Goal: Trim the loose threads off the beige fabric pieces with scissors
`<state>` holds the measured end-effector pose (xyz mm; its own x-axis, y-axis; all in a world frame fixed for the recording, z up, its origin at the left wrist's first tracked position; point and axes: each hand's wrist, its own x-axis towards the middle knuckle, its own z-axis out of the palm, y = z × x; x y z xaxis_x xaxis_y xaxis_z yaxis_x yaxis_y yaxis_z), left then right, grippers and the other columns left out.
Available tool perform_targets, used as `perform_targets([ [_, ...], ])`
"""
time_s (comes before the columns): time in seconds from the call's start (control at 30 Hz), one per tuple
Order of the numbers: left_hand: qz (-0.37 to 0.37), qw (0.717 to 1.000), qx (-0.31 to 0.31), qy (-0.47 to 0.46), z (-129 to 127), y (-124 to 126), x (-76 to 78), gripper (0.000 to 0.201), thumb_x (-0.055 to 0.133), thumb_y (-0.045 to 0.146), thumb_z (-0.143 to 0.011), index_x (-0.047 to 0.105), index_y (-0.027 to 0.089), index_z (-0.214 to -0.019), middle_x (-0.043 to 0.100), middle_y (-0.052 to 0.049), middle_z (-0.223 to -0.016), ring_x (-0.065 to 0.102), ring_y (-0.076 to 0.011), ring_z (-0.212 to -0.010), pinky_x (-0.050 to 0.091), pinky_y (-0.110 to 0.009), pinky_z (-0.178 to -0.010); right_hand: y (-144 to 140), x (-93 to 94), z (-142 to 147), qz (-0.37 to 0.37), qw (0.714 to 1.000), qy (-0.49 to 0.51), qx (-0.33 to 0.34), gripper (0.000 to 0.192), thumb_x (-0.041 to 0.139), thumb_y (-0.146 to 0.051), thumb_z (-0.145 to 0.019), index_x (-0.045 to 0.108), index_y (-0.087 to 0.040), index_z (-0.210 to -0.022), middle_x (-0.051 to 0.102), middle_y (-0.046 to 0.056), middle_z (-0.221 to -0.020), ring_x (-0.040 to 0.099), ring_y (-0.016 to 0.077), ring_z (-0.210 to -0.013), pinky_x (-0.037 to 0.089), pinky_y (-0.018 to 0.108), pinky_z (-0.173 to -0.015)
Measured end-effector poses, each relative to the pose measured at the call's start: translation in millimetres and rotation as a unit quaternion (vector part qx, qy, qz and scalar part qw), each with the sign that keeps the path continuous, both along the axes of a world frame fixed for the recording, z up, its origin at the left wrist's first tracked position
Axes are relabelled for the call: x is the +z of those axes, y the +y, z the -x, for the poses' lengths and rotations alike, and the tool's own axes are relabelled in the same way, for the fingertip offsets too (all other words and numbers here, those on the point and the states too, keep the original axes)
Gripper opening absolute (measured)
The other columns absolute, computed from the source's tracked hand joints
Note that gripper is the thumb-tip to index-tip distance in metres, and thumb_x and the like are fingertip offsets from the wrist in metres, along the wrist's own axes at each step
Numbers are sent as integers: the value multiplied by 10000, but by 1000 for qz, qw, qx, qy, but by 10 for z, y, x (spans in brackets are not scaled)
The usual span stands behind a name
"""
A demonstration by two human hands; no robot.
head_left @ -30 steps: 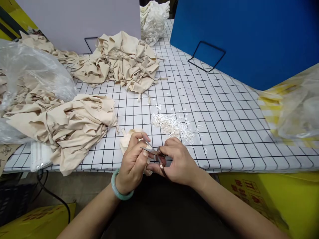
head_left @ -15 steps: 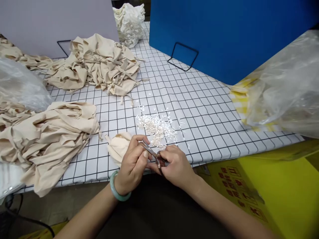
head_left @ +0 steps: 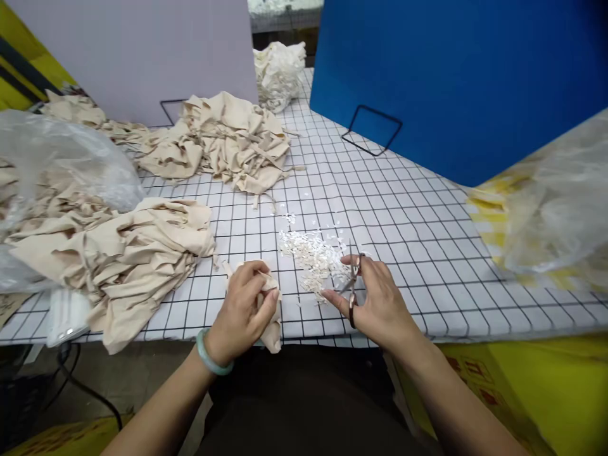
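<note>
Low right of the scissors [head_left: 353,272], blurred red characters [head_left: 475,369] show.

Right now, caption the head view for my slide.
Right hand with scissors, left hand holding beige cloth, near pale scraps.

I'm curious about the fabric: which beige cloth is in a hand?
The small beige cloth held in the left hand; the larger front heap to its left and the far heap beyond lie untouched.

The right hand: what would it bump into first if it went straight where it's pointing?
Probably the pile of little pale bits just ahead of the right hand, though it might pass above them; depth is unclear.
</note>
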<state>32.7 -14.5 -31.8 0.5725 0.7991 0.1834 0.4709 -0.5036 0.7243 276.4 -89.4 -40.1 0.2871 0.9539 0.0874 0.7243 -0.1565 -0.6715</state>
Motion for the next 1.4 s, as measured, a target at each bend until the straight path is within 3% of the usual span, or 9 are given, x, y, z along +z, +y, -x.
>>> perform_targets([
  [0.17,-12,991,35,129,498,-211,-161,545,624,215,-855,472,230,-1378,507,-163,-1395,489,-351,-1291,457,-538,-1045,36,-84,672,67,954,220,190,552,737,-229,-773,485,-267,-1263,637,102,-1158,661,245,-910,582,396,-762],
  [0.33,97,995,23,-32,469,-245,-123,388,490,37,-855,594,266,-1151,630,-66,-1087,619,-221,-1007,547,-355,-894,284,-123,1155,21,942,237,238,203,553,-65,-744,528,-225,-867,631,29,-874,627,202,-777,530,322,-690],
  [0.43,47,993,76,-79,393,129,132,334,514,-1,-803,622,233,-1015,636,-43,-994,609,-214,-920,535,-340,-809,725,105,1178,14,938,268,221,141,601,-143,-744,503,-225,-806,595,-8,-773,575,181,-695,472,285,-608],
  [0.63,-87,966,204,-131,211,1578,787,341,539,19,-834,619,150,-1138,600,-118,-1103,611,-235,-970,559,-425,-851,2230,811,1145,-110,941,282,151,287,661,-216,-707,533,-211,-964,643,18,-894,599,183,-778,487,302,-690],
  [0.77,-112,961,231,-99,236,1769,563,516,588,58,-857,502,183,-1351,441,-168,-1427,479,-313,-1304,461,-525,-1073,2807,773,1095,-135,967,201,79,399,711,-261,-684,506,-215,-1023,616,107,-1119,578,240,-963,464,375,-819],
  [0.9,-159,969,186,-24,428,1029,-43,352,531,13,-830,617,200,-1115,612,-104,-1183,563,-290,-1165,487,-521,-1019,2549,229,1258,-58,968,202,137,277,697,-343,-701,529,-230,-889,627,23,-858,563,191,-728,465,336,-696],
  [1.0,-158,963,218,-15,620,565,-320,268,436,-43,-791,582,171,-859,606,-98,-962,577,-260,-971,522,-455,-868,2252,-123,1563,12,955,212,208,231,712,-280,-649,532,-240,-790,566,-48,-663,521,156,-610,436,282,-609],
  [1.17,-133,962,237,-24,872,360,-309,257,397,-40,-803,511,188,-764,554,-41,-811,565,-190,-805,495,-316,-729,1974,-154,1845,53,942,228,241,185,622,-178,-632,453,-237,-677,499,-58,-625,456,139,-607,370,260,-588],
  [1.4,-18,963,255,-88,916,96,-115,108,490,167,-950,579,189,-892,611,-13,-789,597,-148,-701,497,-252,-636,927,84,1390,117,883,367,267,178,643,-280,-757,490,-224,-829,502,-30,-776,470,123,-659,391,243,-597],
])
